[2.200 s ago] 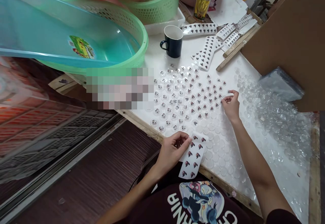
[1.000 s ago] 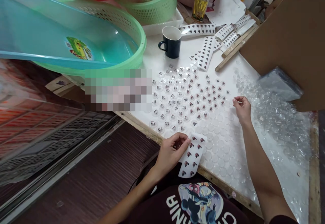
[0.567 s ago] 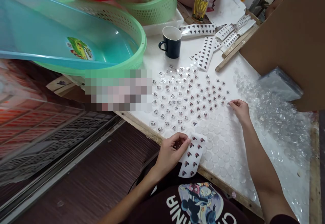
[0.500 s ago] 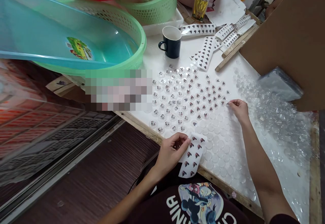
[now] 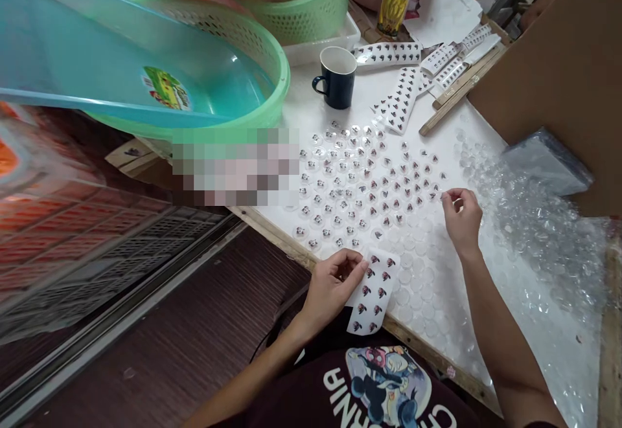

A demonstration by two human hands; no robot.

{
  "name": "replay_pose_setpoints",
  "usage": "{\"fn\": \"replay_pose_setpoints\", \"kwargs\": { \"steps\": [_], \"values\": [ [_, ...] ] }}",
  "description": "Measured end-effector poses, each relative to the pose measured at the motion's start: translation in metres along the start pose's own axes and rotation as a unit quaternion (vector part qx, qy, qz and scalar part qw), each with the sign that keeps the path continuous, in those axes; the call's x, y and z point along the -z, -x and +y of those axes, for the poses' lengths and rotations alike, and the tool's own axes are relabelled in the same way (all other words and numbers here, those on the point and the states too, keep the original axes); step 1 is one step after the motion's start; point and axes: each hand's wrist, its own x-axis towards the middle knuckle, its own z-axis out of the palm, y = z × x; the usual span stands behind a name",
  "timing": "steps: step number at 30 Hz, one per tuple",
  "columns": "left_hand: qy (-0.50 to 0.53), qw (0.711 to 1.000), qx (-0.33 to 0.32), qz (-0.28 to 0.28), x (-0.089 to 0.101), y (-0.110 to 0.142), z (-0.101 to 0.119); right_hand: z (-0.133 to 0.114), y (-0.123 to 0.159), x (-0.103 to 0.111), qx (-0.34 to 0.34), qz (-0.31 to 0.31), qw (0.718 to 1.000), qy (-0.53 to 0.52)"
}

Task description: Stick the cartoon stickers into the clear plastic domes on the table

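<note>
My left hand (image 5: 337,282) pinches the upper edge of a white sticker sheet (image 5: 372,302) printed with rows of small dark cartoon figures. The sheet hangs over the table's front edge. My right hand (image 5: 462,221) is just above the table, thumb and forefinger drawn together; anything between the fingertips is too small to make out. Left of it lie many clear round discs (image 5: 372,193), each bearing a small printed figure. Plain clear discs (image 5: 413,266) are laid out in rows between my hands.
A heap of loose clear discs (image 5: 549,221) covers the right side, near a wrapped packet (image 5: 549,161) and a cardboard panel (image 5: 544,72). A dark mug (image 5: 337,85), more sticker sheets (image 5: 402,101) and a drinking glass (image 5: 394,0) stand or lie behind. Stacked plastic baskets (image 5: 284,85) crowd the left.
The view has shifted slightly, so everything appears a little further right. My right fingertips have lifted slightly away from the printed disc at the right of the group. My left hand keeps the sheet.
</note>
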Motion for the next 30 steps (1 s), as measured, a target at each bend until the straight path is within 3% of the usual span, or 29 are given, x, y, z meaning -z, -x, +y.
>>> {"fn": "replay_pose_setpoints", "kwargs": {
  "steps": [2, 4, 6, 10, 13, 18, 21, 23, 28, 30],
  "values": [
    [0.001, 1.0, 0.005, 0.007, 0.0, 0.0, -0.001, -0.024, 0.029, 0.007, 0.014, -0.139, 0.986, -0.086],
    [-0.001, 1.0, 0.011, 0.01, 0.0, 0.0, -0.001, -0.044, 0.057, 0.012, 0.019, -0.291, 0.946, -0.138],
    [-0.002, 1.0, 0.016, 0.005, 0.0, 0.0, -0.001, -0.056, 0.078, 0.012, 0.0, -0.346, 0.923, -0.168],
    [-0.002, 1.0, 0.018, -0.009, -0.001, 0.0, -0.001, -0.058, 0.095, 0.003, -0.049, -0.342, 0.916, -0.203],
    [0.002, 1.0, 0.021, -0.004, -0.001, 0.0, 0.0, -0.056, 0.099, -0.003, -0.043, -0.338, 0.918, -0.203],
    [0.02, 0.999, 0.029, 0.008, -0.003, -0.002, 0.003, -0.059, 0.109, -0.005, 0.081, -0.243, 0.958, -0.131],
    [0.024, 0.999, 0.036, 0.014, -0.004, -0.002, 0.003, -0.061, 0.112, 0.0, 0.167, -0.2, 0.961, -0.093],
    [0.023, 0.999, 0.04, 0.017, -0.005, -0.002, 0.003, -0.061, 0.111, 0.003, 0.184, -0.191, 0.96, -0.094],
    [0.014, 0.999, 0.043, 0.015, -0.004, -0.002, 0.002, -0.064, 0.101, -0.001, 0.071, -0.178, 0.965, -0.18],
    [0.004, 0.999, 0.039, 0.012, -0.004, -0.002, 0.002, -0.068, 0.098, -0.009, 0.028, -0.21, 0.955, -0.205]
  ]
}}
